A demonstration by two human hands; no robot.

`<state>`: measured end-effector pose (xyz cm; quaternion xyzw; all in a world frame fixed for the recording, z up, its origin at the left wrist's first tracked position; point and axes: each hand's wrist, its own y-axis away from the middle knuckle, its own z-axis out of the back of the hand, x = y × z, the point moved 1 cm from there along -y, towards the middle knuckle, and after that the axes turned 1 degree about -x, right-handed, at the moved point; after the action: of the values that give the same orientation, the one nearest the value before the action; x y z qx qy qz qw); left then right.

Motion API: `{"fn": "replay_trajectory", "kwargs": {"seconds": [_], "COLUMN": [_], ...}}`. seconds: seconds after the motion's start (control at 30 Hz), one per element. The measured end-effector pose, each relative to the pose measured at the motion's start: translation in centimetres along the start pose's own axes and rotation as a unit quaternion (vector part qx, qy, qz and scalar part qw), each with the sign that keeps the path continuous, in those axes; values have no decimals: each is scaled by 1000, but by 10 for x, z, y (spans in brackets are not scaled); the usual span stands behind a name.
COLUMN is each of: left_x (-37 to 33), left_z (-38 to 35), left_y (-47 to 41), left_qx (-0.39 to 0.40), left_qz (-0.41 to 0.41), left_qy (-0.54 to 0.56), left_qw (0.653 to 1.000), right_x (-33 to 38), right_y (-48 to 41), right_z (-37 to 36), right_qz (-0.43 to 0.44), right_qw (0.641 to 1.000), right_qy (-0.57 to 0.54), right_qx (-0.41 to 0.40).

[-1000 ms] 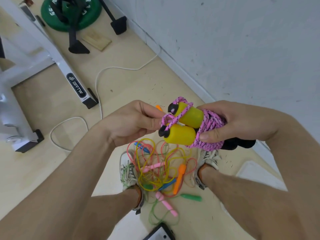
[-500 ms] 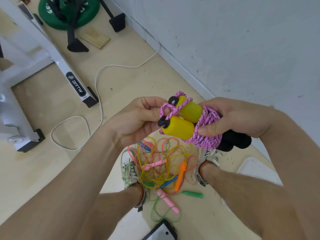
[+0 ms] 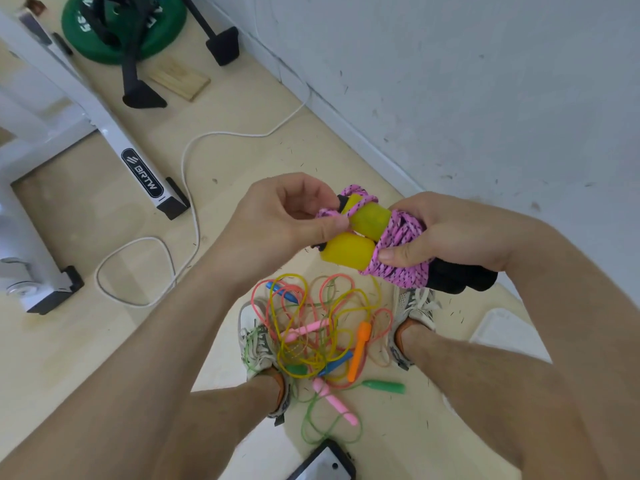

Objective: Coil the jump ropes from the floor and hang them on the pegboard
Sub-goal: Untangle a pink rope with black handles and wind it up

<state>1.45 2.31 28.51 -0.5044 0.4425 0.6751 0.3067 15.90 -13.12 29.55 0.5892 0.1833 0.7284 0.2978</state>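
Pink jump rope (image 3: 398, 237), wound round its yellow handles (image 3: 348, 252) at mid-frame, sits clenched in the right hand (image 3: 450, 233) as the left hand (image 3: 277, 220) pinches its loose end, while a tangle of thin ropes (image 3: 318, 330) lies uncoiled on the floor (image 3: 104, 341) below; the pegboard is out of view.

Wrapped rope (image 3: 401, 237) between left hand (image 3: 277, 220) and right hand (image 3: 450, 233), loose ropes (image 3: 311, 330) on floor (image 3: 242, 150) beneath, between shoes (image 3: 412, 303).
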Motion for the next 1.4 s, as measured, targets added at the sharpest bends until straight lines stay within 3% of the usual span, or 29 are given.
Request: {"fn": "replay_trajectory", "kwargs": {"seconds": [0.13,0.3,0.4,0.47,0.63,0.8,0.97,1.07,1.13,1.23,1.3,1.33,1.4], "left_x": [-3,1,2,5,12,15,21,24,23,12,2,0,-1], "left_z": [-7,-14,-20,-25,-25,-31,-30,-32,-34,-37,-42,-45,-49], "left_y": [1,7,8,7,3,-2,-2,-1,-2,-1,2,2,2], "left_qx": [-43,-13,-48,-32,-22,-36,-101,-82,-74,8,70,86,90], "left_qz": [-33,-55,-145,-189,-232,-178,-188,-191,-191,-112,-23,-4,-27], "left_qy": [-82,-162,-310,-384,-469,-513,-599,-632,-595,-421,-299,-292,-380], "left_qw": [995,985,938,903,852,839,772,747,777,900,951,953,920], "right_x": [-1,-3,-4,-5,-9,-12,-13,-12,-10,-9,-11,-12,-13], "right_y": [-3,-3,-6,-7,-11,-16,-18,-18,-17,-18,-22,-23,-24], "right_z": [-3,-2,-6,-7,-8,-11,-14,-17,-18,-19,-21,-22,-23], "right_qz": [-19,-31,-42,-52,-71,-89,-79,-73,-68,-52,-43,-44,-44], "right_qw": [998,997,996,994,993,989,988,986,984,973,969,967,965], "right_qy": [59,70,74,75,62,61,73,72,70,85,108,130,150], "right_qx": [-13,-23,-41,-53,-74,-97,-113,-131,-148,-209,-218,-213,-212]}}
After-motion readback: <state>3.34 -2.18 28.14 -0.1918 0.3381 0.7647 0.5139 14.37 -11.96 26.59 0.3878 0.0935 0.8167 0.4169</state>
